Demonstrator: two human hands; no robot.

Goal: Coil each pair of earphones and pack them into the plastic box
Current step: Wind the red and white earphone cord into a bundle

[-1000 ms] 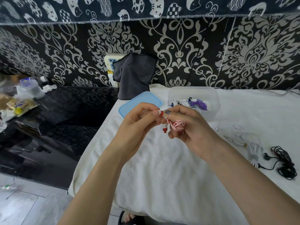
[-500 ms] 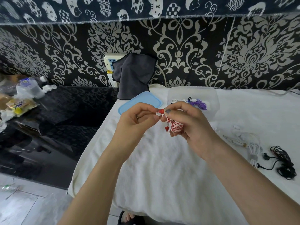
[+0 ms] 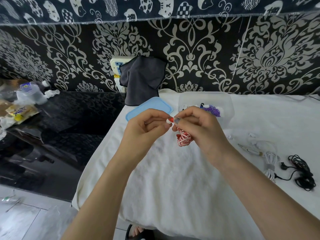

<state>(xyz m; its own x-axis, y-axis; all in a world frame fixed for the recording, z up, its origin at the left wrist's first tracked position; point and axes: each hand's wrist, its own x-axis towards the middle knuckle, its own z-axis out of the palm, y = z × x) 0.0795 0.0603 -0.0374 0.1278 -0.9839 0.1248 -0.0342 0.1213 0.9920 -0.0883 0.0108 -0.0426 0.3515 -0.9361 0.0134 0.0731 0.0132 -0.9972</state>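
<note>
Head view: red-and-white striped cord coil (image 3: 183, 139) is gripped under right hand (image 3: 199, 130); its red earbud end (image 3: 169, 120) is pinched by left-hand fingers (image 3: 163, 118), directly left.

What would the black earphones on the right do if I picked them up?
The black earphones would probably flop and dangle: the thin cable lies in loose, untied loops. They look light. A trailing strand might snag the white earphones lying beside them.

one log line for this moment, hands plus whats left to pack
left hand: pinches red earbud | right hand: holds red-white coil | unpacked: white earphones, black earphones
</note>
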